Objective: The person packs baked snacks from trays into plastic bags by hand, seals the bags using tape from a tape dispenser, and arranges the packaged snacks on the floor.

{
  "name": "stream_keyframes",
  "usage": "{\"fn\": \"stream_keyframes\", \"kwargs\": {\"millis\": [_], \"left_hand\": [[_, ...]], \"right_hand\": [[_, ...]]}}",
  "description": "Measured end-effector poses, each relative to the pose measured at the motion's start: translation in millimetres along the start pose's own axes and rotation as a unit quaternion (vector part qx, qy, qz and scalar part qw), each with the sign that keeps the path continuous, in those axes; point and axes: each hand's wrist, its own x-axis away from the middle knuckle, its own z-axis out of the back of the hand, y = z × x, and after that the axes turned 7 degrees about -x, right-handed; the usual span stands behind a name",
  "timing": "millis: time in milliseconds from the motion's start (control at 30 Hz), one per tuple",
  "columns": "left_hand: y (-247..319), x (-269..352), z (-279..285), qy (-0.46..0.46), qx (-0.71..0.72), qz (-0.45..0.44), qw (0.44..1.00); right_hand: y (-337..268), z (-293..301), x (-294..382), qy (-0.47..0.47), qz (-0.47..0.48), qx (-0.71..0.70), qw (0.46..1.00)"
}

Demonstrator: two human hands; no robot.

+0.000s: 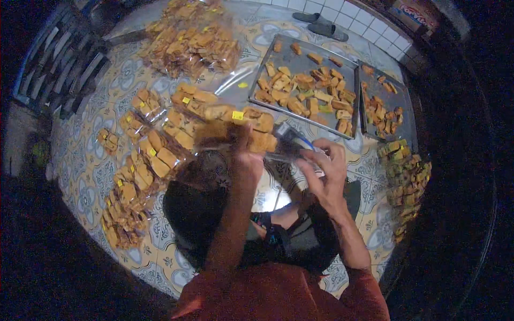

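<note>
My left hand (249,158) holds up a clear plastic bag of golden-brown baked pieces (261,140) with a yellow sticker, above my lap. Fingers curled, my right hand (327,170) is at the right end of this bag, beside a dark device with a blue strip (299,138). Blur hides what that device is and whether the right fingers grip it or the bag's plastic. Packed bags (158,154) with yellow stickers lie on the patterned tile floor (176,240) to the left.
Ahead right, a metal tray (261,86) carries loose baked pieces, with a second tray (408,106) beside it. A large heap of bags (192,48) lies far left, near a slatted crate (60,68). Greenish packed pieces (405,180) lie right. Dark slippers (327,29) rest by the wall.
</note>
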Motion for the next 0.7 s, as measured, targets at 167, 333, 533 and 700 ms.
{"fn": "stream_keyframes", "kwargs": {"millis": [167, 333, 533, 700], "left_hand": [[-18.9, 29.6, -1.8, 0.012, 0.057, 0.076, 0.995], [-46.3, 69.2, 74.9, -0.234, 0.087, 0.286, 0.925], [13.0, 32.2, 90.7, -0.499, -0.406, 0.116, 0.757], [-5.4, 34.7, -10.9, -0.473, -0.451, -0.106, 0.749]], "right_hand": [[-4.9, 16.7, -28.9, -0.099, -0.010, -0.085, 0.991], [-21.7, 48.9, -83.3, -0.198, 0.082, -0.036, 0.976], [-35.0, 104.5, -111.0, -0.450, 0.111, -0.090, 0.881], [-42.9, 131.8, -113.3, -0.490, 0.039, -0.153, 0.857]]}}
